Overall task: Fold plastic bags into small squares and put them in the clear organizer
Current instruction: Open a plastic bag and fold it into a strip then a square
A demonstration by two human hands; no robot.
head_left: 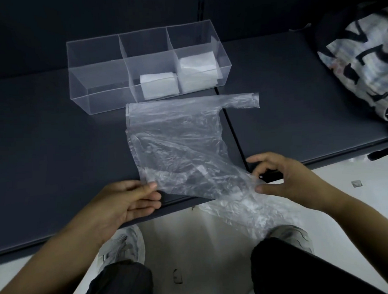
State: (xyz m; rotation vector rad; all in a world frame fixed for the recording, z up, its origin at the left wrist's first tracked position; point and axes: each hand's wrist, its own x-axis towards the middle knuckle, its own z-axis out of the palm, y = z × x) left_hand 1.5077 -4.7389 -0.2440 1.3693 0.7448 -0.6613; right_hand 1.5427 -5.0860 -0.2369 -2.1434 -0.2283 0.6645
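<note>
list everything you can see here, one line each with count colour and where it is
organizer: 1, clear, three compartments, far side of the table
folded bags: 2 piles, white, one in the middle compartment, one in the right compartment
plastic bag: 1, clear, spread on the table in front of the organizer, handle pointing right
loose plastic: 1 bunch, clear, below the table edge by the right knee
table: 1, dark grey
patterned cloth: 1, black and white, far right on the table
shoes: 2, grey, on the floor
left hand: 1, pinches the plastic bag's near left corner
right hand: 1, pinches its near right edge
</note>
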